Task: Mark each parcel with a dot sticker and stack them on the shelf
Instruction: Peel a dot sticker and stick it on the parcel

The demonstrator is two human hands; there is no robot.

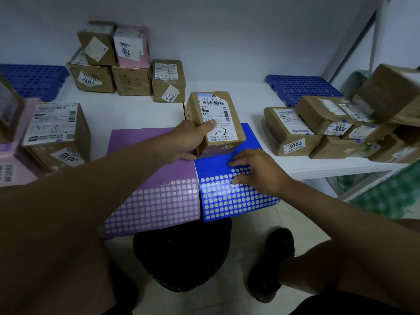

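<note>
White shelf (254, 98) carries brown cardboard parcel stacks at back left (113, 64) and right (329, 128). Purple dot-sticker sheet (154, 169) and blue dot-sticker sheet (227, 185) lie side by side at front edge. My left hand (193, 139) grips small brown labelled parcel (216, 123), standing on blue sheet. My right hand (256, 169) rests on blue sheet's dots, fingers straight.

Single head view, worn high, facing forward and down, close over white shelf top (250, 96); floor near.
</note>
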